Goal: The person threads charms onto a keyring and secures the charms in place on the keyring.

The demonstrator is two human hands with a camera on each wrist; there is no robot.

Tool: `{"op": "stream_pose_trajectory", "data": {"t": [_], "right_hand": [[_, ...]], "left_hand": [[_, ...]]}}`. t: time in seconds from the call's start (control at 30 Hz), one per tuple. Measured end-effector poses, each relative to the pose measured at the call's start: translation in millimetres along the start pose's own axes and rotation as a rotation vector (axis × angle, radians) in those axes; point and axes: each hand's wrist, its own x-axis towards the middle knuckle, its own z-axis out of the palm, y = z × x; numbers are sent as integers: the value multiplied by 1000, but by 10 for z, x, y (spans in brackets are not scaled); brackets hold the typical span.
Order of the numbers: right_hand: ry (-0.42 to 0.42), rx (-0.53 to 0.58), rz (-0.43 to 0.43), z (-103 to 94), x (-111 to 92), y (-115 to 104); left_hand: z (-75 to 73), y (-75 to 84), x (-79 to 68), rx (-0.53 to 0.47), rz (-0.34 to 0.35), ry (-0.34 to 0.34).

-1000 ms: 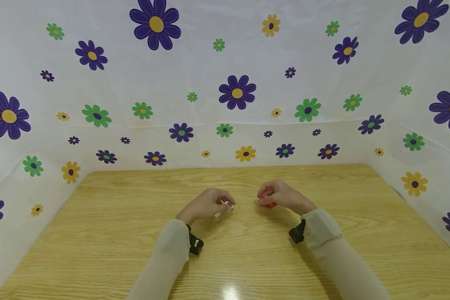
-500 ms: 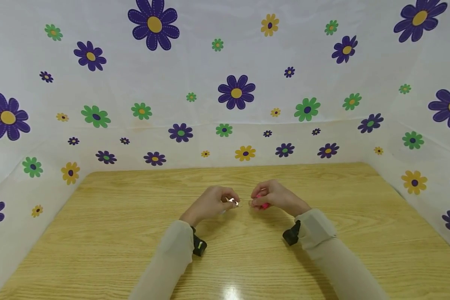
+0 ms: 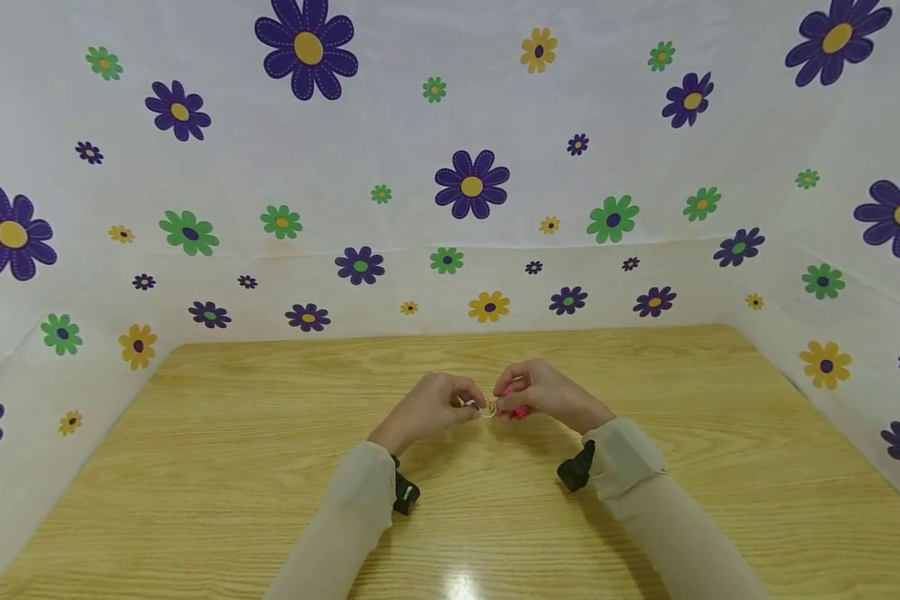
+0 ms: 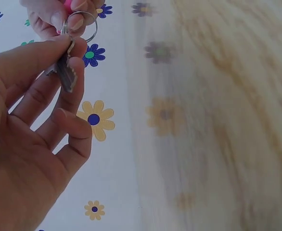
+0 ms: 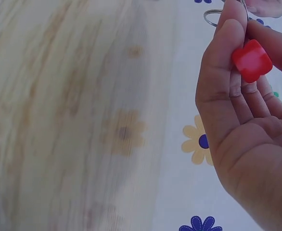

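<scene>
My left hand (image 3: 431, 407) pinches a metal key (image 4: 68, 72) between thumb and index finger, its toothed blade pointing back toward the palm. In the left wrist view a thin metal split ring (image 4: 96, 28) shows beyond the fingertips, overlapping the other hand. My right hand (image 3: 547, 396) holds a pink-red keychain (image 5: 252, 61) with a rounded, lobed charm, which sits below the thumb and fingers. Part of a ring (image 5: 212, 18) sticks out past the right fingertips. In the head view the two hands nearly meet, with the ring area (image 3: 488, 408) between their fingertips.
Both hands are over a wood-grain table (image 3: 465, 500). A white cloth (image 3: 390, 125) printed with purple, green and yellow flowers stands behind the table and along both sides. Black wrist cameras (image 3: 576, 468) are strapped at both sleeves.
Both hands have moved inward, closing the gap between them. The rings, apart one second ago, now overlap between the fingertips. The key and the keychain stay held.
</scene>
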Motion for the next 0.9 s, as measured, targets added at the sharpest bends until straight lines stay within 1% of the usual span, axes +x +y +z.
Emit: {"op": "stream_pose_trajectory", "data": {"t": [0.27, 0.37, 0.47, 0.6, 0.9], "right_hand": [[-44, 37, -27, 13, -10, 31], [-65, 68, -35, 14, -16, 43], [-81, 100, -39, 10, -17, 54], [-96, 132, -45, 9, -22, 68], [-114, 86, -74, 32, -51, 88]], "left_hand": [[38, 0, -18, 42, 21, 8], [54, 2, -21, 95, 45, 13], [69, 15, -26, 175, 83, 25], [81, 53, -37, 258, 109, 27], [106, 174, -48, 345, 135, 26]]}}
